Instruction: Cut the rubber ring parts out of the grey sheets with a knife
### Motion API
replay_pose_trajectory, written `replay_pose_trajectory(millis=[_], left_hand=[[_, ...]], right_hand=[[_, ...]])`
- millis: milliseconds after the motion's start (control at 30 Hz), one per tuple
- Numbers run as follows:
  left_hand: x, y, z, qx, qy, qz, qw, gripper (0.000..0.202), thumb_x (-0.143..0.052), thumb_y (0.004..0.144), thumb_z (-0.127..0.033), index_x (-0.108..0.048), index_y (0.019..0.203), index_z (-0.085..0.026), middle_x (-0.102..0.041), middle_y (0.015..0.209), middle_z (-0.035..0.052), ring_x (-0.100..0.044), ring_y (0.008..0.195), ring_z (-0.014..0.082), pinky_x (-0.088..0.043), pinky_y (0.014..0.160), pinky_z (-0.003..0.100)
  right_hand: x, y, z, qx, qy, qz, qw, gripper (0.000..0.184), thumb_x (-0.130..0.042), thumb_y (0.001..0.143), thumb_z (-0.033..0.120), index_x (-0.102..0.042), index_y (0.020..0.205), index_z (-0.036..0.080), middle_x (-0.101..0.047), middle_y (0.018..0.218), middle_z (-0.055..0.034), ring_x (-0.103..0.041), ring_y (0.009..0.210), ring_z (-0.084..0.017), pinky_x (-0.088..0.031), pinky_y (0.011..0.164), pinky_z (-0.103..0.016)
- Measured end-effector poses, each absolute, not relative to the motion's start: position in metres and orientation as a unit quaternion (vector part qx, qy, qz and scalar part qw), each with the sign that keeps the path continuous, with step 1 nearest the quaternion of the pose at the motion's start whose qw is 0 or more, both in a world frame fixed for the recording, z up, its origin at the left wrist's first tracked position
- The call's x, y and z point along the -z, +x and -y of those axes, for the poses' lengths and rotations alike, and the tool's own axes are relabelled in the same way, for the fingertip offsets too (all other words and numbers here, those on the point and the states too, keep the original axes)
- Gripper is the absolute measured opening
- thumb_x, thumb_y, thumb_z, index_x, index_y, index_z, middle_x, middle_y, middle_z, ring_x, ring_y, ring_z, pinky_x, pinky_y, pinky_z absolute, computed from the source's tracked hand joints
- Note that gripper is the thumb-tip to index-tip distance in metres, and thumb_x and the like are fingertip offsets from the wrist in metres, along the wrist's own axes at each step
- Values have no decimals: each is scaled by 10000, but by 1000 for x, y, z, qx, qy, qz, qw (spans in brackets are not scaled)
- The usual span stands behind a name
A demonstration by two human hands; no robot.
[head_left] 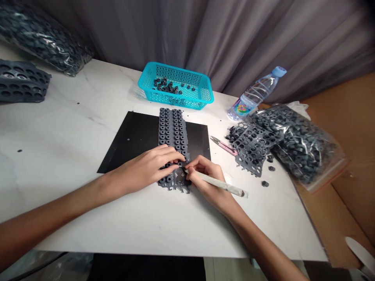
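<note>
A grey rubber sheet point(172, 132) studded with small rings lies lengthwise on a black mat point(134, 136). My left hand point(152, 166) lies flat on the sheet's near part, fingers stretched out and pressing it down. My right hand point(205, 177) is closed in a pen grip on a white-wrapped tool point(222, 185). The tool's tip touches the sheet's near end, right by my left fingertips. Several holes at that end of the sheet are empty.
A turquoise basket point(202, 95) at the back holds several loose rings. Pink snips point(224, 146), an emptied sheet point(249, 146), a bag of rings point(295, 142) and a water bottle point(254, 93) lie to the right. More grey sheets point(20, 80) and another bag point(43, 37) are far left.
</note>
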State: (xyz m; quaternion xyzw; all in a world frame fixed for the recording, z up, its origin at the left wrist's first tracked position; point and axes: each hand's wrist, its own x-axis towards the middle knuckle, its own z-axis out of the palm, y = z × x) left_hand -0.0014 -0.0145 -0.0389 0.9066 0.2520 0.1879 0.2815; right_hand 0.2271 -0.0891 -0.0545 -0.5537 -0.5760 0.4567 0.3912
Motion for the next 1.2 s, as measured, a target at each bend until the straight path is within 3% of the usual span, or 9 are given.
replay_pose_trajectory(millis=[100, 200, 400, 533, 633, 833, 933, 1033, 1200], left_hand=[[35, 0, 14, -169, 933, -220, 228, 247, -501, 1121, -230, -681, 1289, -214, -721, 1241, 55, -652, 1179, 219, -465, 1135, 397], [36, 1, 14, -136, 961, -190, 149, 247, -466, 1124, -205, -699, 1199, -182, -716, 1186, 86, -647, 1150, 246, -489, 1090, 411], [41, 5, 19, -123, 976, -178, 35, 259, -447, 1084, -79, -680, 1140, -177, -708, 1112, 84, -647, 1018, 239, -509, 954, 373], [43, 6, 17, -123, 984, -132, -6, 321, -405, 1077, -47, -700, 1116, -166, -733, 1056, 89, -666, 1002, 246, -514, 941, 383], [48, 5, 14, -151, 977, -134, 70, 325, -408, 1088, -75, -714, 1105, -182, -744, 1081, 92, -687, 1054, 245, -530, 962, 379], [52, 12, 11, -301, 782, -347, 421, 215, -574, 1089, -338, -721, 1048, -186, -754, 1062, 65, -738, 987, 210, -599, 891, 318], [46, 10, 10, -269, 793, -328, 437, 200, -626, 1063, -350, -746, 991, -207, -740, 1098, 50, -713, 1050, 211, -565, 961, 324], [42, 2, 8, -230, 831, -282, 421, 201, -576, 1093, -330, -751, 1086, -231, -731, 1179, 45, -694, 1122, 204, -526, 1027, 324], [43, -6, 5, -212, 852, -253, 406, 215, -578, 1095, -350, -738, 1194, -247, -727, 1229, 54, -692, 1149, 213, -529, 1028, 329]], right_hand=[[52, 226, 90, -444, -554, 589, 386, 59, -641, 927, 197, -643, 869, 203, -634, 733, 20, -524, 613, -123, -393, 584, -249], [51, 225, 91, -427, -558, 602, 379, 72, -629, 933, 197, -641, 863, 204, -595, 711, 28, -485, 612, -122, -367, 576, -251], [45, 222, 91, -394, -562, 631, 361, 116, -601, 938, 207, -587, 823, 215, -528, 665, 50, -449, 583, -117, -335, 557, -251], [40, 222, 91, -370, -554, 666, 336, 179, -596, 937, 213, -509, 782, 229, -494, 650, 60, -440, 574, -114, -335, 571, -252], [38, 221, 91, -361, -551, 680, 322, 174, -584, 931, 198, -490, 789, 231, -499, 666, 56, -443, 589, -119, -337, 585, -254], [40, 217, 90, -342, -571, 673, 323, 131, -575, 921, 184, -527, 807, 226, -520, 678, 47, -429, 590, -123, -334, 583, -256], [46, 222, 89, -403, -565, 633, 343, 120, -608, 927, 208, -568, 815, 223, -534, 656, 48, -468, 582, -123, -340, 552, -242], [50, 231, 88, -504, -534, 563, 379, 77, -638, 938, 238, -608, 871, 213, -634, 700, 23, -554, 565, -128, -395, 524, -234], [49, 236, 87, -532, -524, 506, 433, 108, -658, 958, 282, -612, 890, 212, -650, 656, 34, -494, 427, -95, -355, 425, -215]])
